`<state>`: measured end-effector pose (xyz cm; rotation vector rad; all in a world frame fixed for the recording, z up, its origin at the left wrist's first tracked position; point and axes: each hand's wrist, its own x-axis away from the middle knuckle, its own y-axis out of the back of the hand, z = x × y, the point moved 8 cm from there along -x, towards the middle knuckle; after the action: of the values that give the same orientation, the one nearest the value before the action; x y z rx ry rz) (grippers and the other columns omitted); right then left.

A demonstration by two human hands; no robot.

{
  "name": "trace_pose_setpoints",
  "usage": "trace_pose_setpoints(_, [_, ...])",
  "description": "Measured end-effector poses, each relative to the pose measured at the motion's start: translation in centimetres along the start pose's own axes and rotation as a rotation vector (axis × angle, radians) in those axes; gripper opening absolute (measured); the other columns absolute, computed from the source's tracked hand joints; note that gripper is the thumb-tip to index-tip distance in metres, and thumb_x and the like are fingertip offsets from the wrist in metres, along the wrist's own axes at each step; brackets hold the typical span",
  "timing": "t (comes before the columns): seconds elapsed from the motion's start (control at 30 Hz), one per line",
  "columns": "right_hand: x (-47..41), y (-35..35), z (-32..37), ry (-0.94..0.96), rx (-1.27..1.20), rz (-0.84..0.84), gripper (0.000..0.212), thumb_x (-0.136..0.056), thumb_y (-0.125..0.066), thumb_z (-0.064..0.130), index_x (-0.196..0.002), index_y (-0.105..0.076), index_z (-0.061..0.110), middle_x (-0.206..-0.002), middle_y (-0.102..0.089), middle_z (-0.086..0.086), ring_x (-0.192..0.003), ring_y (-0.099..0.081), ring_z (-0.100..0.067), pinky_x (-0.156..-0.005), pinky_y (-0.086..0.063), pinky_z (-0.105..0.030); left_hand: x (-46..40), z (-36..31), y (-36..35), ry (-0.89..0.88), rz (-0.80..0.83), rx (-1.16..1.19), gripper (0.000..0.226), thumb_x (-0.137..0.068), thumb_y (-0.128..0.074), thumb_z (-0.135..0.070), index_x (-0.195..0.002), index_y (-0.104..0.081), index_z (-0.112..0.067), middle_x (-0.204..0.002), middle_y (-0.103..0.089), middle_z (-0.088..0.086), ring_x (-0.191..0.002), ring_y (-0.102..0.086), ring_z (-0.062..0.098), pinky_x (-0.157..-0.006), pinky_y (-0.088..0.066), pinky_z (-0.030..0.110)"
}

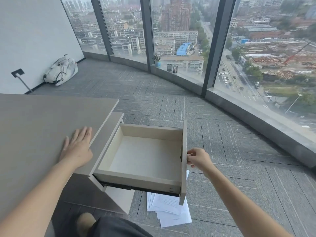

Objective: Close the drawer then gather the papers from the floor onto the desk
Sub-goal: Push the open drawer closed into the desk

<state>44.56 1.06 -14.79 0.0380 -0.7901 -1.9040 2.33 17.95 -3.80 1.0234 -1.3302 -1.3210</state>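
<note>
The right hand (196,158) pinches the outer face of the drawer (145,156), probably to push it in; the drawer is pulled fully out and empty. The left hand (77,147) lies flat and spread on the desk (34,134), likely as a brace. The papers (169,211) lie fanned on the carpet (239,168) beneath the drawer's front, open floor to their right.

Grey desk (34,127), left hand (77,147) flat on top; carpet floor (222,151) holds scattered papers (169,211), backpack (61,71).
</note>
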Motion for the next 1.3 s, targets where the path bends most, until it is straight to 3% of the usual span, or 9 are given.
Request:
trace_pose_setpoints(0.13, [-0.8,-0.2,-0.8,-0.036,-0.027,0.023,0.016,-0.091,-0.059,0.006,-0.102,-0.071,0.007,-0.089,-0.075,-0.008,-0.068,-0.067,-0.016,-0.062,-0.061,-0.032,-1.1,-0.3,0.0,-0.001,0.009,0.017,0.083,-0.09,-0.043,-0.013,-0.16,0.003,-0.022,-0.169,0.007,-0.003,-0.156,0.005,0.021,-0.124,-0.002,0.052])
trace_pose_setpoints(0.23, [-1.2,-0.9,-1.6,-0.118,-0.057,0.13,0.02,-0.092,-0.055,0.005,-0.098,-0.073,-0.001,-0.082,-0.071,-0.009,-0.064,-0.066,-0.017,-0.055,-0.057,-0.025,-1.7,-0.6,0.2,0.001,0.014,0.029,0.083,-0.091,-0.043,-0.015,-0.16,0.003,-0.023,-0.169,0.006,-0.003,-0.156,0.005,0.021,-0.124,-0.001,0.052])
trace_pose_setpoints(0.37, [-1.2,-1.7,-1.8,-0.148,-0.095,0.24,0.026,-0.095,-0.053,0.008,-0.097,-0.072,-0.01,-0.079,-0.07,-0.013,-0.061,-0.067,-0.018,-0.057,-0.057,-0.027,-2.6,-0.7,0.2,0.003,0.014,0.023,0.084,-0.091,-0.044,-0.017,-0.16,0.003,-0.024,-0.169,0.007,-0.003,-0.156,0.006,0.021,-0.124,0.0,0.053])
trace_pose_setpoints(0.6, [-1.3,-4.3,-0.9,-0.203,0.027,0.433,0.024,-0.1,-0.037,0.016,-0.093,-0.058,0.007,-0.075,-0.065,-0.009,-0.056,-0.063,-0.019,-0.051,-0.051,-0.026,-3.3,-1.2,0.3,0.0,0.009,0.037,0.084,-0.09,-0.045,-0.018,-0.16,0.003,-0.025,-0.169,0.007,-0.004,-0.156,0.006,0.021,-0.124,0.0,0.054])
trace_pose_setpoints(0.8, [-1.6,-7.3,1.2,-0.185,0.097,0.542,0.021,-0.098,-0.035,0.018,-0.086,-0.05,0.011,-0.072,-0.057,-0.007,-0.056,-0.053,-0.018,-0.048,-0.041,-0.025,-3.2,-1.2,0.6,-0.007,-0.003,0.053,0.085,-0.089,-0.046,-0.019,-0.16,0.002,-0.025,-0.169,0.006,-0.004,-0.156,0.006,0.021,-0.124,0.0,0.055])
trace_pose_setpoints(0.93, [-2.3,-9.8,2.5,-0.174,0.095,0.577,0.022,-0.095,-0.037,0.024,-0.079,-0.048,0.014,-0.066,-0.053,-0.005,-0.051,-0.046,-0.017,-0.047,-0.036,-0.023,-2.9,-1.2,0.7,-0.006,-0.017,0.06,0.084,-0.09,-0.045,-0.018,-0.16,0.0,-0.024,-0.17,0.004,-0.003,-0.156,0.004,0.022,-0.124,-0.001,0.055])
trace_pose_setpoints(1.3, [-2.8,-16.8,7.0,-0.129,0.013,0.605,0.019,-0.094,-0.035,0.021,-0.085,-0.048,0.011,-0.065,-0.053,-0.006,-0.051,-0.043,-0.018,-0.049,-0.034,-0.025,-2.9,-1.3,1.0,-0.019,-0.046,0.066,0.084,-0.088,-0.045,-0.019,-0.16,-0.002,-0.023,-0.17,0.001,-0.002,-0.156,0.003,0.023,-0.124,-0.002,0.055])
